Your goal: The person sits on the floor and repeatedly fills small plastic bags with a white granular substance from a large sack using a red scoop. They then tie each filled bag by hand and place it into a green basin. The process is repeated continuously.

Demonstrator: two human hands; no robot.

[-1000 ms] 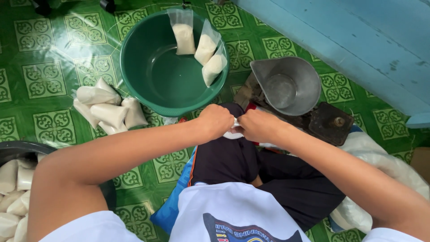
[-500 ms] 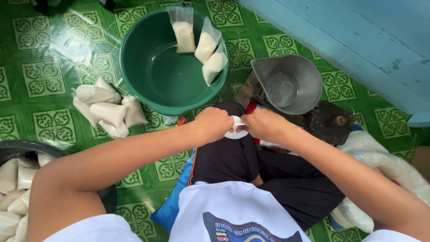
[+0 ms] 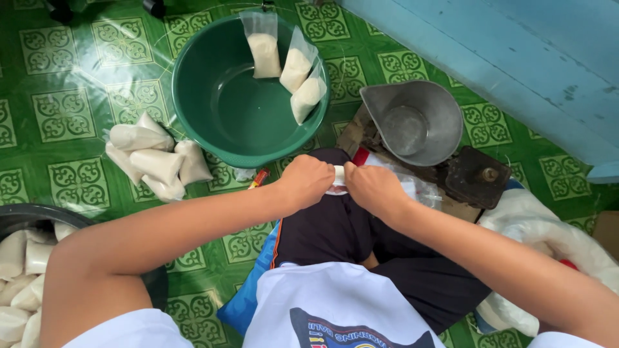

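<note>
Small plastic bag (image 3: 338, 179), white at its neck, sits pinched between my two hands just below the rim of the green basin (image 3: 193, 96), over my dark-trousered lap. From the head camera, the only view I have, my left hand (image 3: 308, 180) is closed into a loose fist on one side of the bag's top, and my right hand (image 3: 371, 188) is closed on the other side, thumbs nearly touching; both grip the neck as if twisting or tying it, though I cannot see a tie or band clearly. Inside the basin, against its far wall, three filled clear bags (image 3: 287, 64) of pale grain or powder lean upright with their tops open. Left of the basin, on the green patterned floor (image 3: 64, 116), lies a small heap of closed white bags (image 3: 151, 158). Further left and nearer to me than the basin, a dark tub (image 3: 19, 216) holds many more finished bags. Right of the basin stands a metal scale pan (image 3: 409, 122) on a dark base, with nothing in it. I judge the work well along: many bags look sealed, one is being closed, and three in the basin look still open.
</note>
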